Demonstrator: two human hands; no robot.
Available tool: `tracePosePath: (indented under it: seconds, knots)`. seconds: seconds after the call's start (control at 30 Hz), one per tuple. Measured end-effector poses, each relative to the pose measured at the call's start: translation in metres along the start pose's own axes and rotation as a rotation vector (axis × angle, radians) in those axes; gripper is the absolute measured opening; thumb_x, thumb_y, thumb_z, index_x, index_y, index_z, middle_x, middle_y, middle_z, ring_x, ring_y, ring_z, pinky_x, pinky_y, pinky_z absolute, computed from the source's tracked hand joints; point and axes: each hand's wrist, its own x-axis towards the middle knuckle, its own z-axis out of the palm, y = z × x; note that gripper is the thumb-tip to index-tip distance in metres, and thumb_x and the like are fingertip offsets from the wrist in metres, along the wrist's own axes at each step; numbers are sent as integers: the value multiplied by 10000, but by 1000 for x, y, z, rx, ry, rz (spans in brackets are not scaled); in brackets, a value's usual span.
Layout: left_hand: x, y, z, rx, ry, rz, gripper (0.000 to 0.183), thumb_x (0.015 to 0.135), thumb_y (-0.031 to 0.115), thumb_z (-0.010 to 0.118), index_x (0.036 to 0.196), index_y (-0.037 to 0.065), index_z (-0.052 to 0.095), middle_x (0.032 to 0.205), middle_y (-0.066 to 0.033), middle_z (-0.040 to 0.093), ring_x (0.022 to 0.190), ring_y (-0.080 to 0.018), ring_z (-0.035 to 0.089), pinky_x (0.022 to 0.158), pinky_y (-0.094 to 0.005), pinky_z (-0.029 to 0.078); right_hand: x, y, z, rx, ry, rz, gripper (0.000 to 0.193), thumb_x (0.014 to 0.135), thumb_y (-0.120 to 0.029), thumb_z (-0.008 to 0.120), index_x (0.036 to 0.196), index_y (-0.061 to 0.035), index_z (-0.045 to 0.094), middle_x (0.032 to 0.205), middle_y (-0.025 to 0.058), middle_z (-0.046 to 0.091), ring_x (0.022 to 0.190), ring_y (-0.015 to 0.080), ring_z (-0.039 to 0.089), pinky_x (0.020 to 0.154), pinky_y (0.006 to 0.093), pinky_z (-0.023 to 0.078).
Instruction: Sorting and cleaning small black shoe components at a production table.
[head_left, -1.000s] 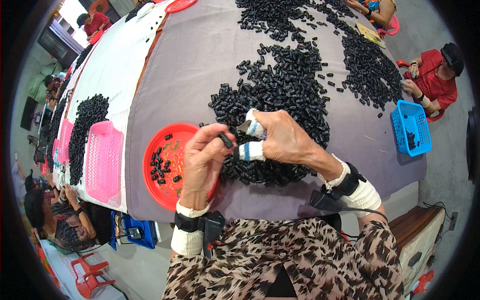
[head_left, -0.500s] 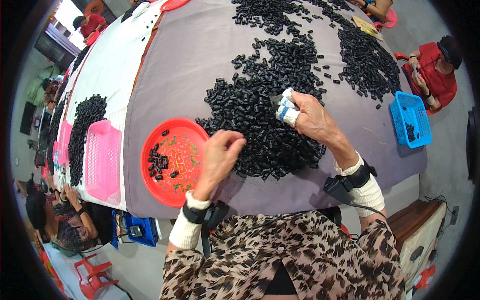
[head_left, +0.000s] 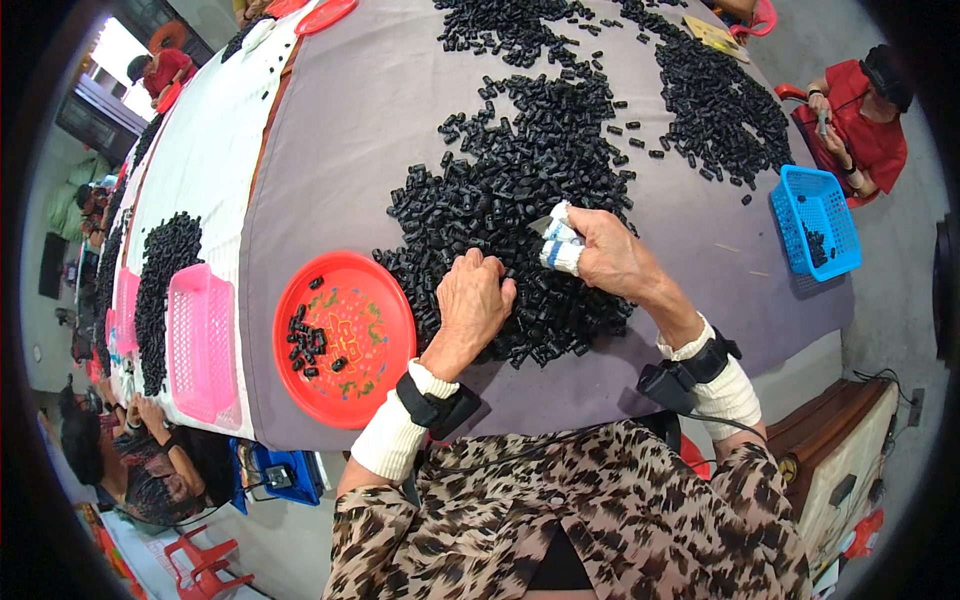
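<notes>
A long table (head_left: pixel 360 130) covered in grey cloth runs away from both hands, with a white-covered stretch to the far left of them. On it, directly under and beyond the hands, lies a broad heap of small black plastic parts (head_left: pixel 520 190); a second heap (head_left: pixel 725 100) sits well off to the right and farther out.

Left of the left hand, just beside it, is a round red tray (head_left: pixel 385 385) carrying a small cluster of the same black parts. Farther left lies a pink basket (head_left: pixel 200 345), with another dark pile (head_left: pixel 160 280) beyond it. Well to the right of the right hand, a blue basket (head_left: pixel 815 215) hangs at the table edge, near a seated person in red (head_left: pixel 865 110).

The left hand (head_left: pixel 472 310) rests knuckles-up on the near edge of the heap, fingers curled down into the parts; whether it pinches one I cannot tell. The right hand (head_left: pixel 600 250) lies on the heap just beside the left, its fingers drawn together, the tips wrapped in white and blue tape (head_left: pixel 560 240), touching the parts. Both wrists carry black straps over white cuffs.
</notes>
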Motion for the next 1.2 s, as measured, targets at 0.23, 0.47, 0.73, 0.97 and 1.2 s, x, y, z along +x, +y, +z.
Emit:
tracePosePath:
  seconds: [0.23, 0.47, 0.73, 0.97, 1.2]
  knots:
    - [-5, -8, -2, -141, 80, 8, 166, 708, 162, 645, 771, 22, 583, 717, -114, 548, 750, -289, 552, 656, -379, 453, -2, -6, 7, 79, -21, 20, 194, 755, -159, 598, 756, 19, 522, 645, 109, 550, 560, 168, 465, 540, 318, 389]
    - [-9, -16, -5, -154, 89, 149, 151, 708, 117, 674, 807, 33, 597, 777, -106, 542, 775, -281, 523, 677, -377, 437, 8, -14, 15, 60, -34, -9, 202, 760, -170, 617, 787, 12, 532, 653, 87, 551, 576, 147, 451, 543, 312, 387]
    - [-9, -19, -10, -271, 150, 119, 182, 724, 110, 675, 876, 27, 619, 785, -102, 579, 717, -261, 564, 643, -342, 461, 4, -12, 16, 85, -70, 31, 187, 767, -165, 612, 815, 4, 546, 645, 33, 507, 584, 110, 420, 532, 285, 369]
    - [-2, -2, -82, -865, 78, -191, 188, 753, 37, 672, 924, 8, 600, 721, -59, 627, 634, -83, 579, 563, -226, 462, 9, -40, 21, 185, -60, -82, 196, 769, -114, 640, 927, -17, 578, 696, -1, 539, 632, 65, 459, 568, 238, 400]
    - [-1, 7, -117, -799, 56, -63, 182, 766, 28, 662, 926, -5, 581, 763, -48, 643, 648, -78, 588, 585, -214, 479, 14, -58, 27, 165, -42, -226, 235, 763, -145, 682, 938, -22, 586, 704, -6, 567, 626, 54, 472, 562, 225, 410]
